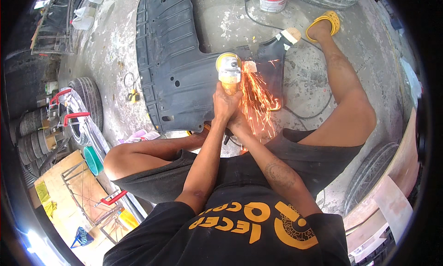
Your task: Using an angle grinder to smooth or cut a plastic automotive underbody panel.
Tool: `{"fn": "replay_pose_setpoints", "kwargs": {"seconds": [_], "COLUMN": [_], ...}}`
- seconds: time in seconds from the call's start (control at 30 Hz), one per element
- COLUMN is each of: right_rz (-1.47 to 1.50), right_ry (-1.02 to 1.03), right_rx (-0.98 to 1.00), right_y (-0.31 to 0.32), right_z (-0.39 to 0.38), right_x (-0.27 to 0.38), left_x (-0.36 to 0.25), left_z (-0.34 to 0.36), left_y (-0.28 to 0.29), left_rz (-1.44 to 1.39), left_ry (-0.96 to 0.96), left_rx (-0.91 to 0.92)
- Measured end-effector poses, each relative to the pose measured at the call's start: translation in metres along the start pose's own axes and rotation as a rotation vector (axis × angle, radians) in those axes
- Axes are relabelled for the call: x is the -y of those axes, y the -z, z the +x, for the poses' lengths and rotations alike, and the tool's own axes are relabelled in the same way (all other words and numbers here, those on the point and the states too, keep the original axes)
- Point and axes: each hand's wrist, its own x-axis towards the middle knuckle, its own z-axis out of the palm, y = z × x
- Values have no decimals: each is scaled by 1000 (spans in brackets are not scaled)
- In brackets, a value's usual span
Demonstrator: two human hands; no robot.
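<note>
My left hand (224,101) is wrapped round the front of an angle grinder (229,73), just behind its metal head. Behind it, my right hand (238,123) is closed on the rear of the grinder's body, partly hidden by my left wrist. The grinder's disc meets a large black ribbed panel (170,63) lying on the floor before me. Orange sparks (258,93) fan from the disc toward my right thigh. A small pale patch (249,66) shows on the panel beside the disc. Another light piece (290,35) sits at the panel's far right corner.
A bucket (273,0) and a tire stand at the far side. A dark cable (318,113) runs over the concrete floor at right. Tires (87,100) and red-handled clamps (76,115) are at left. A yellow clog (318,25) is on my right foot.
</note>
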Motion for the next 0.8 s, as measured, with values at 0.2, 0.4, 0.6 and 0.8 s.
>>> {"fn": "replay_pose_setpoints", "kwargs": {"seconds": [0.2,0.4,0.6,0.8], "right_rz": [221,259,-22,-75], "right_ry": [66,-39,-29,-18], "right_rx": [-40,0,-8,7], "right_y": [2,-8,0,4], "right_z": [57,34,10,4], "right_x": [-97,-67,-10,0], "left_x": [-8,7,-4,-6], "left_z": [0,0,-3,-4], "left_y": [-9,-1,-4,1], "left_rz": [-37,-3,-8,-1], "left_ry": [-26,-14,3,-14], "left_rx": [37,-1,-1,-22]}}
